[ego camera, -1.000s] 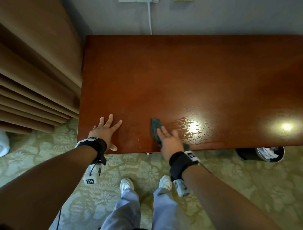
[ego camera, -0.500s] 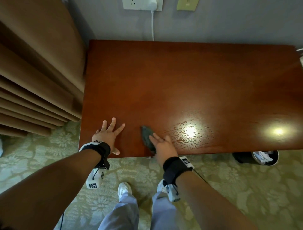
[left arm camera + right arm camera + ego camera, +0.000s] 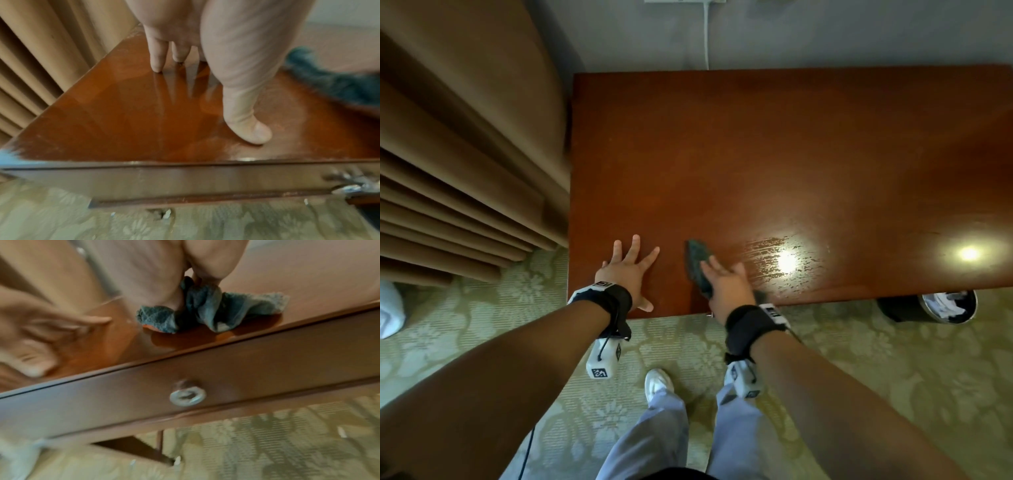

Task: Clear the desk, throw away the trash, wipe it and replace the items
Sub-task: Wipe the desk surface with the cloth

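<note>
Black bin [image 3: 897, 308] on floor, partly under desk [image 3: 791, 154] front edge at R, holds white crumpled waste. L hand [image 3: 625, 274] lies flat nr desk's front-L corner, fingers spread apart; R hand [image 3: 726, 284] beside it presses teal cloth [image 3: 697, 267] to the desktop, fingers straight. Only R wrist view shows drawer knob [image 3: 187, 396] below cloth; only head view shows bin.

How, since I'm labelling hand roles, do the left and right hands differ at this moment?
The left hand lies bare on the desk, fingers spread; the right hand presses down on a dark teal cloth. The left hand sits nearer the curtain, the right hand nearer the wet streaks. Both rest near the desk's front edge and wear black wrist straps.
</note>
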`<state>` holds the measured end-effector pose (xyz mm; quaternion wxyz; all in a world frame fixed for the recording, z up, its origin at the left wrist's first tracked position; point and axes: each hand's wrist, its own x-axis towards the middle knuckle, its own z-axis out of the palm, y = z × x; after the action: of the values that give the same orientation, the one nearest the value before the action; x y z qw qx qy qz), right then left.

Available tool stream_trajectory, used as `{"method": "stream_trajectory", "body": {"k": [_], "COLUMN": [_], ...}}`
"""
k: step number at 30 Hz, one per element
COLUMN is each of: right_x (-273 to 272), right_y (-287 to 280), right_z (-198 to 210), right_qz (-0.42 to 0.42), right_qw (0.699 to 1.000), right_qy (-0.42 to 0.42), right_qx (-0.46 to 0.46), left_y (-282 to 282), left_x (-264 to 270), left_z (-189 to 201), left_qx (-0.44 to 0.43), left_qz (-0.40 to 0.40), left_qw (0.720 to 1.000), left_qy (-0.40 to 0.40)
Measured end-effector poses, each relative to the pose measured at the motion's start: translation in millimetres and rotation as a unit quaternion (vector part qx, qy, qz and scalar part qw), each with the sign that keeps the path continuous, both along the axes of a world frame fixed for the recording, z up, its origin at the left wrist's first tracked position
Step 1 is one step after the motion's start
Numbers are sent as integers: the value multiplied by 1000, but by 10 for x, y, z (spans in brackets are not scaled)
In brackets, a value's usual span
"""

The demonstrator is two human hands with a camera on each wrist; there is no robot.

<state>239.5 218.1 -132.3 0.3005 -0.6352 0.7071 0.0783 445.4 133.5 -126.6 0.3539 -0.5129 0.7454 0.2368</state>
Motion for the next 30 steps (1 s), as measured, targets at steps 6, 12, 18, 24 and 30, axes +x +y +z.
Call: {"method": "stream_trajectory", "body": {"k": [6,12,18,24,30], "right_x": [1049,1074,275,-816,-409], "right_y": [164,166,242,117,59], "right_z": [-62,-88,-86,35,-103], "right_qz": [153,144,13,-206,-239], "right_qw": [988,988,999,977,967], "right_qy": [-15,-55,-35,57,84], "right_qx": [-15,23,-11,-4,6], "left_y": [29,25,28,5,-35], "left_x": [532,1074,1105,1108,1086], "left_z": [70,33,-11,-17,-16], "left_qx": [-38,-32,-45,-43,-39], "left_qz": [-6,-10,-45,-49,-51], "left_qw": [999,999,997,996,996], "left_qy": [19,-33,-45,-56,-62]}}
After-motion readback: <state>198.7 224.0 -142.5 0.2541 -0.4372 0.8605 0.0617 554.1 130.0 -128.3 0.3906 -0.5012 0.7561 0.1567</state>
